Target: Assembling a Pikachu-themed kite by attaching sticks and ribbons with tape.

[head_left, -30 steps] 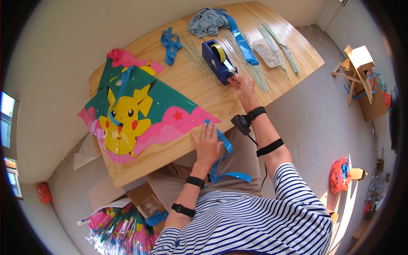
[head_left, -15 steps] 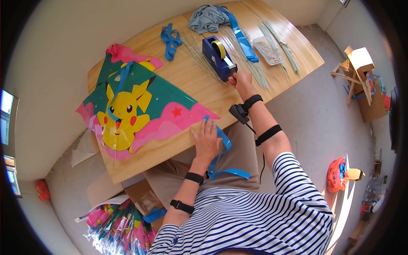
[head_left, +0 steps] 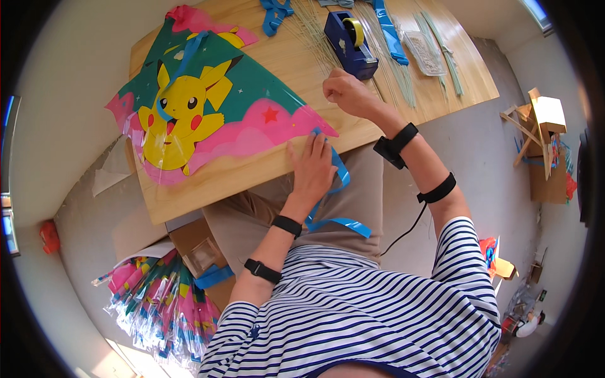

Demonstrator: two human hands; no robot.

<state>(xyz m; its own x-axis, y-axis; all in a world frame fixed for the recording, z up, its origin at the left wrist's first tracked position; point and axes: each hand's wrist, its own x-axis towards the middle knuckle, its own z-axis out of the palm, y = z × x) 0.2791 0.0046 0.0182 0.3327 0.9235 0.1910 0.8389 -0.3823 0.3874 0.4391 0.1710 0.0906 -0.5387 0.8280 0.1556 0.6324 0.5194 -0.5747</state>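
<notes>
My left hand lies flat at the table's near edge, fingers stretched out. Its fingertips press the end of a blue plastic strip beside the right corner of a kite sheet. This sheet is green and pink with a yellow cartoon figure, spread over the table's left part. The rest of the strip hangs down over my lap. My right hand is raised above the table, between that corner and the blue tape dispenser. Its fingers are pinched; whatever they hold is too small to make out.
On the wooden table lie thin pale sticks, a clear plastic box, a folded blue strip and another blue strip. Folded kite sheets and a cardboard box are at the lower left.
My right hand has come away from the tape dispenser and moved left, toward the kite's corner. My left hand stays on the strip. The whole view has shifted a little.
</notes>
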